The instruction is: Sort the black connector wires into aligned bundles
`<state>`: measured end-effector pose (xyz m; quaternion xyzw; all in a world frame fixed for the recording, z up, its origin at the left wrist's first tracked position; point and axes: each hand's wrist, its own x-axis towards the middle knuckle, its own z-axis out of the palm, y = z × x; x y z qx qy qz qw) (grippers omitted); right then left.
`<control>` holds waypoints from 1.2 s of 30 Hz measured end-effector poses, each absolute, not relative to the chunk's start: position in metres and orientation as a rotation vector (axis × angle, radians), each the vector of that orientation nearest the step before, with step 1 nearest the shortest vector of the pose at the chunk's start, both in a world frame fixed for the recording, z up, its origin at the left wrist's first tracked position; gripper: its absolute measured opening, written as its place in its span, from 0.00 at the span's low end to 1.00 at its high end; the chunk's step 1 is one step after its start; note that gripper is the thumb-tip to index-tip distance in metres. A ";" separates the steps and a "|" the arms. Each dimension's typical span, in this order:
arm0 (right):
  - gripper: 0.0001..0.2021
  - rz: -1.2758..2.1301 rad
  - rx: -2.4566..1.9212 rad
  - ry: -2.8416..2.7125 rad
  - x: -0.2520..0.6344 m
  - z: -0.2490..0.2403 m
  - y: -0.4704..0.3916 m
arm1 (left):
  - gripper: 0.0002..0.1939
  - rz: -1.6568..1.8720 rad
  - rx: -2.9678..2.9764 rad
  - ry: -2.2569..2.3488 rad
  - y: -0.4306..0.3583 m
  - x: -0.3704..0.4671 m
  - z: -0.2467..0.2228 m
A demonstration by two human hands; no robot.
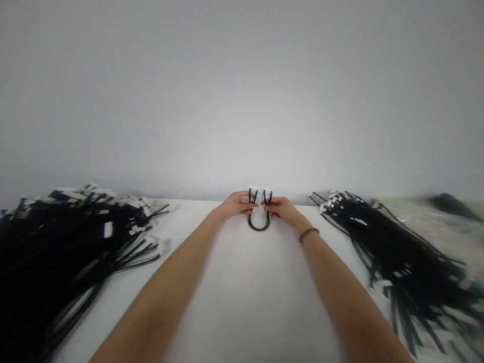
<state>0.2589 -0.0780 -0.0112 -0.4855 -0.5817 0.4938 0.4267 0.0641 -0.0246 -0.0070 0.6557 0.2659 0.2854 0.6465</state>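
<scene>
Holding a black cable (258, 230) in both hands, you had it straight ahead at twelve o'clock, over the far part of the white table (249, 302). It was bent into a U, the curve toward six o'clock and both ends toward twelve, each tipped with a white connector: a left connector (253, 187) and a right connector (267, 192). Whether the curve touched the tabletop, you could not tell from this view.

Your left hand (239, 204), reaching in from eight o'clock, was nearly closed, thumb and fingers pinching the cable's left leg below its connector. Your right hand (282, 209), in from four o'clock, pinched the right leg likewise; a brown bracelet (309, 233) circled that wrist.

At nine o'clock lay a large heap of black cables (86, 237) with white ends. Toward three o'clock lay a second bundle (389, 242), its nearest-to-centre ends pointing toward eleven, with clear plastic (431, 219) beyond it. A pale wall (242, 101) stood at twelve.
</scene>
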 end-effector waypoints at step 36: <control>0.17 1.189 -1.235 -1.500 0.259 -0.013 -0.077 | 0.20 0.539 1.453 0.577 -0.019 0.057 -0.003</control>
